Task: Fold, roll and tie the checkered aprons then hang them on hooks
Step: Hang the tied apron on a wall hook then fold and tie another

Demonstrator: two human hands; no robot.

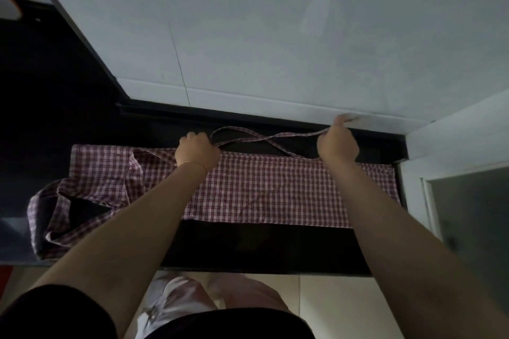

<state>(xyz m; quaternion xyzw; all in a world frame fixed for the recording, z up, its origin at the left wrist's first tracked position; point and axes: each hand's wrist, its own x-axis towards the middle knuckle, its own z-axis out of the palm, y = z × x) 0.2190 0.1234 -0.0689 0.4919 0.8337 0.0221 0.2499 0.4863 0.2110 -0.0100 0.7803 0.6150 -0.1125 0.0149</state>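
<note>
both forearms cover parts of the checkered apron [261, 190], and the left hand [197, 150] hides its fingertips.

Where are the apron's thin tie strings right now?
In the head view, the strings cross over the dark counter just behind the folded apron, near the wall, stretched between the left hand and right hand.

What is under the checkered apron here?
The checkered apron lies flat on a dark countertop, bare along its near edge. Whatever might sit beneath the cloth is covered. Its left end hangs bunched over the counter's edge.
</note>
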